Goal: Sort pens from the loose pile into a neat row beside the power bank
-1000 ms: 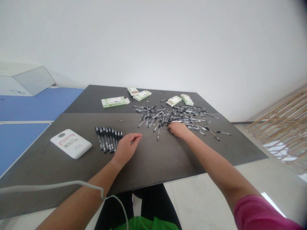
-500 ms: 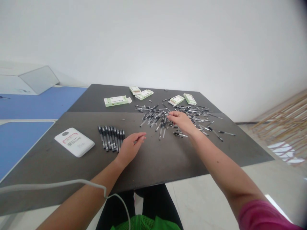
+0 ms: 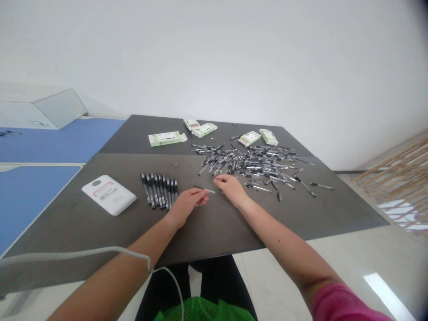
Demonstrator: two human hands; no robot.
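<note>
Bright, diffuse light leaves faint shadows under the pens; glare streaks the floor tiles at lower right, and the upper right corner darkens.

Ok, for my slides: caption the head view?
Left hand and right hand flank a lone pen between a pen row and a pen heap.

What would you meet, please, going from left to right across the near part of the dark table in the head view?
Blue desktop → white flat box → row of black pens → left hand → right hand → loose pen
</note>
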